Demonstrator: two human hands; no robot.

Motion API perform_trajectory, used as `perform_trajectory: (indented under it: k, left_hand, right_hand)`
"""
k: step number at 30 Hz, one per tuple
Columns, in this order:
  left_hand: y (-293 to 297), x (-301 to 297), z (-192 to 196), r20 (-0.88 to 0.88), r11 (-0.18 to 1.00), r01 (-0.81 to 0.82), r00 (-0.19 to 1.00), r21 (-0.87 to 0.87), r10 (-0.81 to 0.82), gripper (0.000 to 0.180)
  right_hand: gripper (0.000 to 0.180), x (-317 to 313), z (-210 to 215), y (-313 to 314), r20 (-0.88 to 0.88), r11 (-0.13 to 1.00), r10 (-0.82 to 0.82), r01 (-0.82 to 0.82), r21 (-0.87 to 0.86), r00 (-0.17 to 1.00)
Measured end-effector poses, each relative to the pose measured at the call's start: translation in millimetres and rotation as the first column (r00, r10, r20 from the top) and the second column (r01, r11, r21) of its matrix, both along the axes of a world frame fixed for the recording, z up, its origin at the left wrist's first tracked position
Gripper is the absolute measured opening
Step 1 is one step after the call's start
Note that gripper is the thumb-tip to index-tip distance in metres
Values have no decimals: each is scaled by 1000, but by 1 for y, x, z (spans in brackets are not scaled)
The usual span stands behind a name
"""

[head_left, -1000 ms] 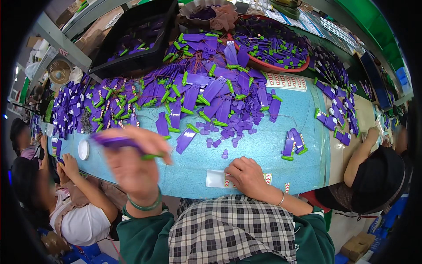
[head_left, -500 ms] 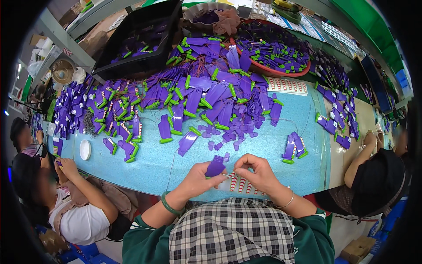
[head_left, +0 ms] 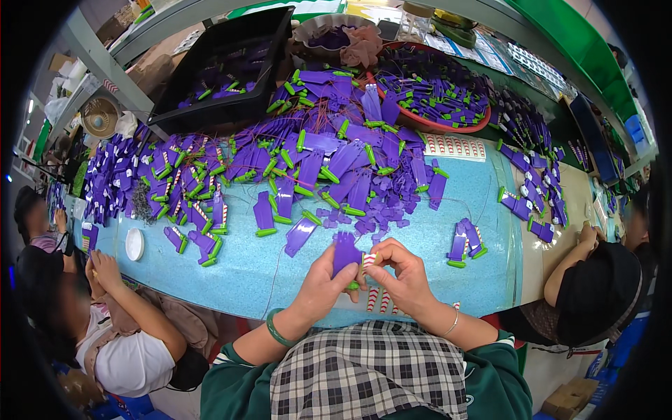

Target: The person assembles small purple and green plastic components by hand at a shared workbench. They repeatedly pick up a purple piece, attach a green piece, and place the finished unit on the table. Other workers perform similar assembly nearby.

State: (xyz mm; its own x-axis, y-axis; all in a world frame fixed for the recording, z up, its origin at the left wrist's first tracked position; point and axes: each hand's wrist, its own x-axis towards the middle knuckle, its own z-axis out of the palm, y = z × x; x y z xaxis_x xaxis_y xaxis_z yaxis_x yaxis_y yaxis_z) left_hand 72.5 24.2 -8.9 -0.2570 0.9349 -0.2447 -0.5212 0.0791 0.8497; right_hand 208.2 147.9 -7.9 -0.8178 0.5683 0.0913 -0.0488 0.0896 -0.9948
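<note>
Close to the table's front edge, my left hand (head_left: 316, 285) grips a flat purple plastic piece (head_left: 345, 252) with a green end (head_left: 352, 285) showing below. My right hand (head_left: 402, 274) pinches a small red-and-white chevron sticker (head_left: 369, 260) at the right edge of that piece. Whether the sticker is stuck down there I cannot tell. Below the right fingers, a sheet of the same striped stickers (head_left: 378, 299) lies partly covered by the hand. Beyond my hands are loose small purple bits (head_left: 378, 215) and a purple-and-green piece (head_left: 301, 234).
A big heap of purple pieces with green ends (head_left: 308, 168) spreads over the blue table (head_left: 392, 241). Behind it stand a black bin (head_left: 220, 105) and a red basin (head_left: 448, 129). A white lid (head_left: 135, 243) lies at left. Co-workers sit at left (head_left: 133, 343) and right (head_left: 595, 287).
The purple piece has turned more upright and toward me in my left hand. The sticker now shows broadside at its edge, where it was seen as a thin strip before.
</note>
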Motion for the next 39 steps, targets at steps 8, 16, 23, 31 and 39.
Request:
perform_trajectory:
  k: [8,16,23,31,39]
  left_hand:
    - [-1,-1,-7,346,999,43,937,23,-48,44]
    - [1,-2,-5,367,998,49,929,33,-58,49]
    - [1,-2,-8,380,997,59,922,53,-74,50]
    - [2,4,-7,135,998,48,989,50,-54,42]
    - [-2,10,-5,3,996,74,997,42,-74,28]
  right_hand:
    - [10,-6,-5,-4,49,950,17,0,-312,999]
    - [9,-8,-6,-4,58,932,-2,23,-361,998]
    - [10,-8,-11,-7,64,962,-25,41,-272,998]
    - [11,-7,-11,-9,53,977,-51,60,-205,997]
    - [16,-5,-3,-3,-40,931,-144,149,333,989]
